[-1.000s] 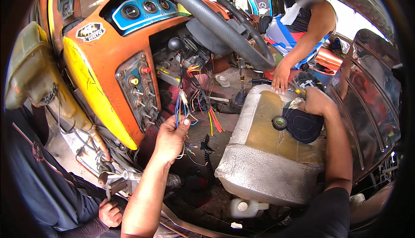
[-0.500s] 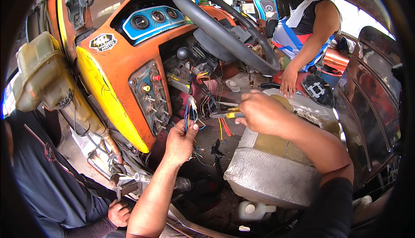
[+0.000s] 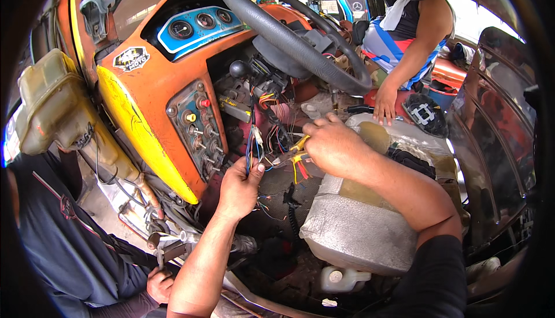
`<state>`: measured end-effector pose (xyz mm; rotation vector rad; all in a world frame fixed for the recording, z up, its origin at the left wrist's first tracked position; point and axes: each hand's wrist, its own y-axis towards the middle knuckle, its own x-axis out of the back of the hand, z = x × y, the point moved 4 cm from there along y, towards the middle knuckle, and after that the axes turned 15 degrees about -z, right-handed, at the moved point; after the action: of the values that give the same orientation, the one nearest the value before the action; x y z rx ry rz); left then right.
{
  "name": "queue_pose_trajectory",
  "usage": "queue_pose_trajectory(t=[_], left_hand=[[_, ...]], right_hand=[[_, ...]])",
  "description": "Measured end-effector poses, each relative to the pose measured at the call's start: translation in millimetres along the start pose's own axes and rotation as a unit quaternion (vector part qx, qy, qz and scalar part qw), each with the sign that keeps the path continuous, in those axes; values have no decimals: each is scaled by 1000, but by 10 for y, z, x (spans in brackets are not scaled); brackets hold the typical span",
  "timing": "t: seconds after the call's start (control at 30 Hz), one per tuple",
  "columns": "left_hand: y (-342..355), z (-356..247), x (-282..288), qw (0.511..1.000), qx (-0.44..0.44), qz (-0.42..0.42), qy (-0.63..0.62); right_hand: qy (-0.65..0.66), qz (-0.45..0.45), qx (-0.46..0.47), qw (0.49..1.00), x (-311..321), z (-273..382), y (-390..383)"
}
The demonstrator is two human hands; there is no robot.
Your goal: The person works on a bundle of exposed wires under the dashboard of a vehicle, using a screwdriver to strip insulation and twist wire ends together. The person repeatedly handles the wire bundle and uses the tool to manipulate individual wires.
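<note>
Under the orange dashboard (image 3: 144, 95), two bare hands work on a bundle of coloured wires (image 3: 252, 147) beside the steering column.

Left hand (image 3: 240, 188) is closed in a fist around the lower end of the wire bundle, thumb up, holding it upright just below the switch panel (image 3: 196, 127); the bundle sits at about 9 o'clock from the right hand (image 3: 332, 147). Right hand is curled shut around yellow-handled pliers (image 3: 295, 150), whose nose points toward the wires at 9 o'clock; whether the tip touches them cannot be told. Steering wheel (image 3: 289, 35) arches at 12 o'clock above both hands. Worn grey seat (image 3: 358, 231) lies at 5 o'clock, under the right forearm. Another person's hand (image 3: 385, 101) rests at 2 o'clock, and a second person's hand (image 3: 159, 283) shows at 7 o'clock.
</note>
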<state>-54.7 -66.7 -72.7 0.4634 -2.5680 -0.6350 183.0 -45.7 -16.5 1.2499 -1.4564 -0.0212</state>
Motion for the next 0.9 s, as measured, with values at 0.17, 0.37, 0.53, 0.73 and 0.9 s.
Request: queue_pose_trajectory(t=[0.17, 0.37, 0.53, 0.73, 0.9], left_hand=[[53, -44, -1, 999, -21, 9, 47], [77, -162, 90, 994, -50, 11, 98], [101, -234, 132, 989, -62, 17, 137], [70, -294, 109, 989, -47, 12, 139], [50, -334, 64, 990, -57, 17, 128]], right_hand=[[-74, -36, 84, 993, 126, 20, 150], [-118, -46, 172, 977, 199, 101, 369], [-147, -33, 156, 976, 289, 199, 444], [-148, 38, 159, 975, 353, 191, 459], [-169, 25, 167, 971, 354, 147, 393]])
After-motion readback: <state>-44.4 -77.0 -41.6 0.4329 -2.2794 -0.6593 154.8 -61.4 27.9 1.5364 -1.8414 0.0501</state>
